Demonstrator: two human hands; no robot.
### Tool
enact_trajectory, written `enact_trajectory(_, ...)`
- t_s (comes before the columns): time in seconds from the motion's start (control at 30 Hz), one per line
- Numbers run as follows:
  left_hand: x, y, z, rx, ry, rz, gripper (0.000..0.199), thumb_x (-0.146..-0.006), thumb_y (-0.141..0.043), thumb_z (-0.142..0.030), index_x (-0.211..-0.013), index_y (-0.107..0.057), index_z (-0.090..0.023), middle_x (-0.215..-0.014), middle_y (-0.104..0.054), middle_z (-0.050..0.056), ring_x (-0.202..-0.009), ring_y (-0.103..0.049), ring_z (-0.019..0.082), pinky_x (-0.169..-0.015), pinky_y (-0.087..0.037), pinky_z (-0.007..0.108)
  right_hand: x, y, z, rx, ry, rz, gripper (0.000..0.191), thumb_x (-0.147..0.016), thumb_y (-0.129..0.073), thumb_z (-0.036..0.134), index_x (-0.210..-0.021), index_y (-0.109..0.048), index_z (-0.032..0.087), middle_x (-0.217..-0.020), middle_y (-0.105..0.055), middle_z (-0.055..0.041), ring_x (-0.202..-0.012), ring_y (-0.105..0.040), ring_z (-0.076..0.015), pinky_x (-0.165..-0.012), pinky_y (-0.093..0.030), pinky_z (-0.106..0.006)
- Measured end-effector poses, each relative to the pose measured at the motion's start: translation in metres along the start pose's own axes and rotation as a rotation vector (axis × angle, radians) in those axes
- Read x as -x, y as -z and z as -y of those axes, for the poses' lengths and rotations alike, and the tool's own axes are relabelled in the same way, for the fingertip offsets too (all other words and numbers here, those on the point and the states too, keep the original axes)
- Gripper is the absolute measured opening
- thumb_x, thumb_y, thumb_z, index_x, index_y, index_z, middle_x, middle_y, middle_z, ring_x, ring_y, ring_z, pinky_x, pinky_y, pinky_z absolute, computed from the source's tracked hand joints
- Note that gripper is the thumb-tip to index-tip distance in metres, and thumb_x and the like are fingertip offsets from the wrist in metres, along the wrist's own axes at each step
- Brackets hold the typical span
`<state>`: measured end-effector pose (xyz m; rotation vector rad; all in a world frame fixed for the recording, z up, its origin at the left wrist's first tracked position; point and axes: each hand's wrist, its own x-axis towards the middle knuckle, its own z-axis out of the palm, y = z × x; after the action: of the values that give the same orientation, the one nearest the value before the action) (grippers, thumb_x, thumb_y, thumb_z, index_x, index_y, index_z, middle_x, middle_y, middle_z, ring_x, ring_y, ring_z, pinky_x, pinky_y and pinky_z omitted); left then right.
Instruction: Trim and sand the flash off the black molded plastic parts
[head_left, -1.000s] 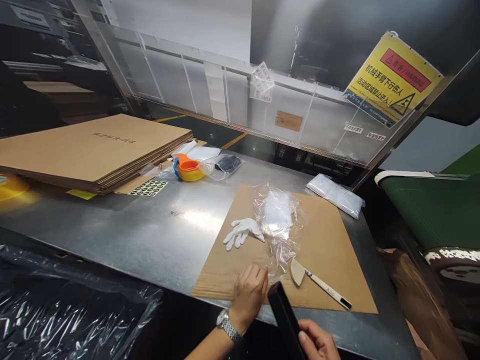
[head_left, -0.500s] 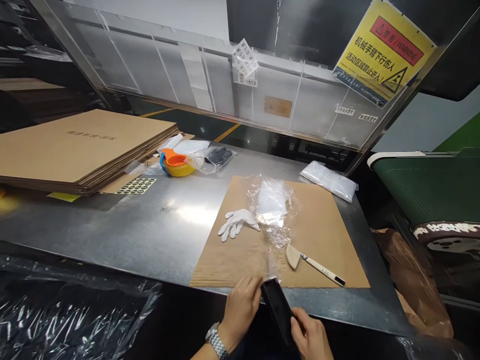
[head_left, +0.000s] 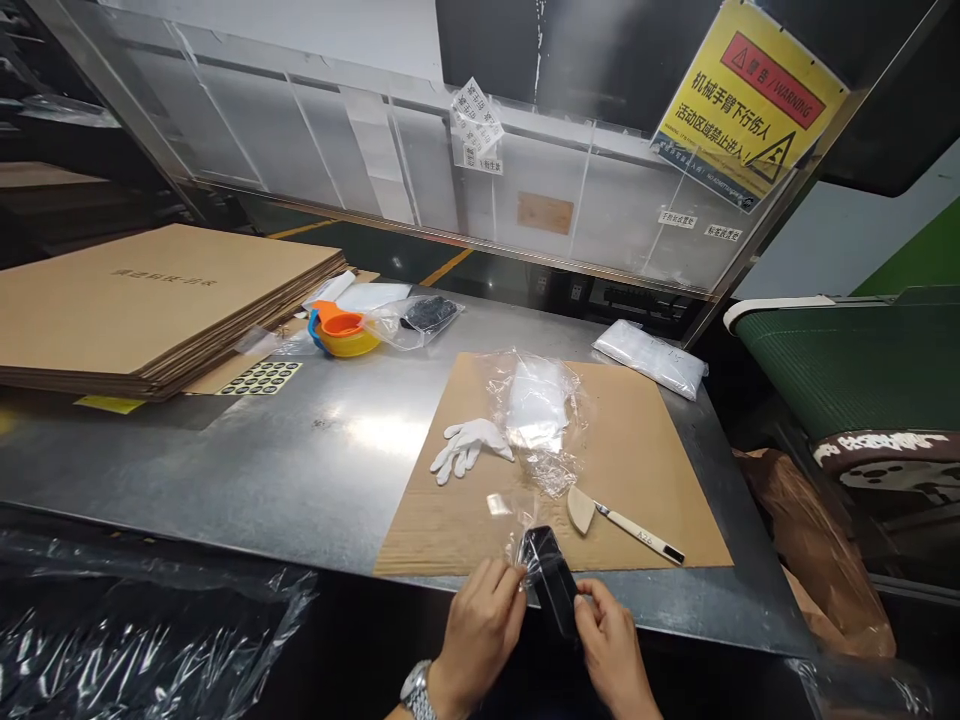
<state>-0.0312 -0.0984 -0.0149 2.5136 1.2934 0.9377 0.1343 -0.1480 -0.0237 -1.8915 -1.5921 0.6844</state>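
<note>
Low in the view, my right hand (head_left: 609,632) grips the lower right edge of a glossy black slab (head_left: 551,580), phone-like in shape with rounded corners. It is tilted, with its upper end over the cardboard's front edge. My left hand (head_left: 489,612) is closed at its upper left side, pinching clear plastic film (head_left: 517,520). How far the film wraps the slab is hard to see. Just beyond lie a white glove (head_left: 471,448), a crinkled clear bag with white contents (head_left: 538,405), and a pale-handled tool with a fan-shaped beige head (head_left: 637,532).
Under these lies a cardboard sheet (head_left: 645,450) on a metal table (head_left: 337,480). At left is a cardboard stack (head_left: 165,300); near it are orange and yellow tape rings (head_left: 345,330) and a bagged dark item (head_left: 429,314). A white packet (head_left: 651,358) and green conveyor (head_left: 885,370) are at right.
The black slab has risen slightly and turned, showing more of its glossy face. Clear film now stands out above my left hand. The camera view has shifted a little.
</note>
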Motion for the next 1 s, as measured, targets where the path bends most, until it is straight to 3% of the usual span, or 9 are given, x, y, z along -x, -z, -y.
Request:
enact_trajectory(0.17, -0.004, 0.010, -0.015, 0.044, -0.116, 0.003, 0.016, -0.087, -0.043, -0.013, -0.087, -0.058, -0.018, -0.071, -0.058, 0.004, -0.063, -0.053, 0.017, -0.057, -0.045, 0.028, -0.006, -0.003, 0.018, 0.014, 0.075, 0.071, 0.039, -0.089, -0.034, 0.030, -0.119, -0.051, 0.012, -0.060, -0.065, -0.0040, -0.052, -0.062, -0.0194, -0.052, -0.041, -0.025)
enact_trajectory(0.3, -0.008, 0.024, -0.016, 0.106, -0.122, -0.039, 0.017, -0.086, -0.043, -0.011, -0.090, -0.058, -0.017, -0.069, -0.057, 0.004, -0.063, -0.053, 0.017, -0.056, -0.044, 0.028, -0.018, 0.007, 0.031, 0.072, 0.095, 0.113, 0.042, -0.089, -0.031, 0.027, -0.125, -0.046, 0.011, -0.060, -0.065, -0.0037, -0.053, -0.062, -0.0208, -0.053, -0.040, -0.026)
enact_trajectory(0.4, -0.011, 0.034, -0.013, 0.086, -0.086, -0.066, 0.017, -0.085, -0.044, -0.010, -0.092, -0.059, -0.016, -0.068, -0.057, 0.004, -0.061, -0.053, 0.016, -0.054, -0.043, 0.028, -0.027, 0.018, 0.039, 0.048, 0.086, 0.107, 0.036, -0.088, -0.033, 0.027, -0.116, -0.052, 0.016, -0.058, -0.062, -0.0015, -0.050, -0.059, -0.0184, -0.051, -0.036, -0.025)
enact_trajectory(0.5, -0.015, 0.039, -0.014, 0.100, -0.183, -0.027, 0.017, -0.084, -0.045, -0.009, -0.088, -0.060, -0.017, -0.065, -0.057, 0.003, -0.058, -0.052, 0.015, -0.051, -0.042, 0.027, -0.034, 0.028, 0.049, 0.014, 0.091, 0.105, 0.028, -0.089, -0.036, 0.030, -0.085, -0.063, 0.022, -0.056, -0.060, -0.0009, -0.049, -0.055, -0.0151, -0.050, -0.032, -0.023)
enact_trajectory(0.6, -0.027, 0.043, -0.015, 0.149, -0.117, -0.047, 0.017, -0.087, -0.044, -0.012, -0.085, -0.059, -0.018, -0.063, -0.058, 0.002, -0.057, -0.054, 0.015, -0.053, -0.043, 0.026, -0.041, 0.041, 0.060, -0.040, 0.108, 0.122, 0.034, -0.085, -0.045, 0.034, -0.056, -0.055, 0.021, -0.048, -0.053, 0.0003, -0.045, -0.048, -0.0122, -0.047, -0.027, -0.023)
enact_trajectory(0.73, -0.050, 0.052, -0.010, 0.160, 0.008, -0.104, 0.016, -0.089, -0.043, -0.018, -0.089, -0.059, -0.019, -0.064, -0.062, 0.001, -0.058, -0.058, 0.015, -0.054, -0.045, 0.025, -0.049, 0.067, 0.063, -0.215, 0.087, 0.187, 0.036, -0.085, -0.047, 0.040, -0.056, -0.052, 0.019, -0.045, -0.050, 0.0033, -0.041, -0.042, -0.0086, -0.044, -0.028, -0.020)
enact_trajectory(0.83, -0.068, 0.057, -0.015, 0.168, -0.013, -0.067, 0.017, -0.088, -0.043, -0.019, -0.088, -0.060, -0.020, -0.067, -0.064, 0.001, -0.059, -0.061, 0.015, -0.054, -0.046, 0.025, -0.049, 0.081, 0.053, -0.354, 0.008, 0.131, 0.040, -0.082, -0.050, 0.050, -0.058, -0.052, 0.018, -0.047, -0.050, 0.0035, -0.043, -0.041, -0.0075, -0.044, -0.029, -0.019)
enact_trajectory(0.9, -0.080, 0.056, -0.027, 0.189, -0.048, -0.065, 0.019, -0.088, -0.043, -0.019, -0.086, -0.061, -0.020, -0.066, -0.065, 0.001, -0.058, -0.061, 0.015, -0.054, -0.046, 0.025, -0.043, 0.080, 0.041, -0.448, -0.086, 0.056, 0.048, -0.082, -0.045, 0.059, -0.056, -0.047, 0.019, -0.043, -0.044, 0.0046, -0.039, -0.036, -0.0066, -0.040, -0.026, -0.019)
enact_trajectory(1.0, -0.098, 0.048, -0.054, 0.220, -0.115, -0.110, 0.021, -0.088, -0.041, -0.019, -0.088, -0.062, -0.020, -0.066, -0.065, 0.002, -0.059, -0.061, 0.015, -0.054, -0.047, 0.025, -0.026, 0.062, 0.024, -0.585, -0.257, -0.044, 0.057, -0.084, -0.022, 0.068, -0.059, -0.042, 0.021, -0.037, -0.035, 0.0070, -0.030, -0.026, -0.0060, -0.033, -0.020, -0.018)
